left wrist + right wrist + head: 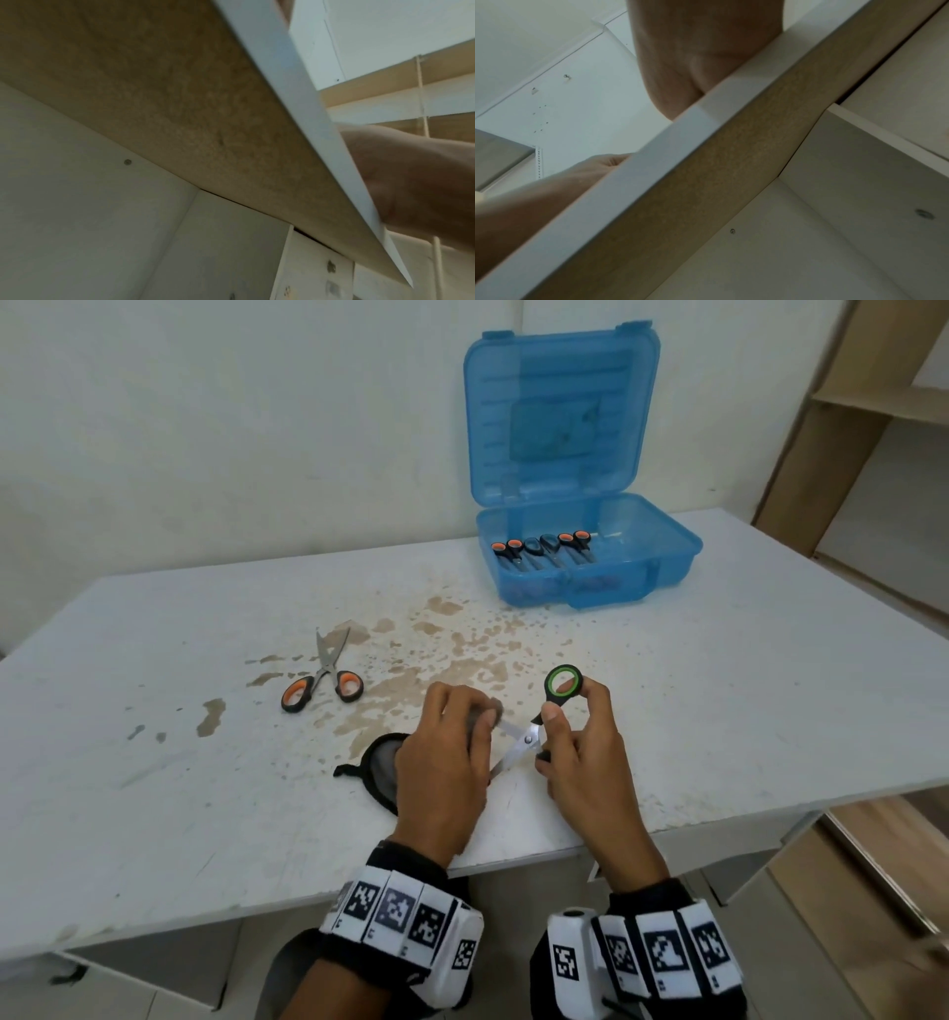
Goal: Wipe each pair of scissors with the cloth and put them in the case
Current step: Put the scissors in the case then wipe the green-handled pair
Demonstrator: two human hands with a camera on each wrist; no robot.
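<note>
My left hand [452, 752] grips a grey cloth [382, 762] with a black edge and wraps it round the blades of the green-handled scissors [563, 683]. My right hand [577, 742] holds these scissors by the handles, one green ring raised above the fingers. The blades are open and their tips are hidden in the cloth. A pair of orange-handled scissors [323, 680] lies open on the table to the left. The blue case [590, 588] stands open at the back with several scissors [544, 549] in it. Both wrist views show only the table's underside and forearms.
The white table [719, 711] is stained brown around its middle. Its front edge [321, 125] runs just under both wrists. The case lid [560, 413] stands upright against the wall. Wooden shelving [873, 428] is at the right.
</note>
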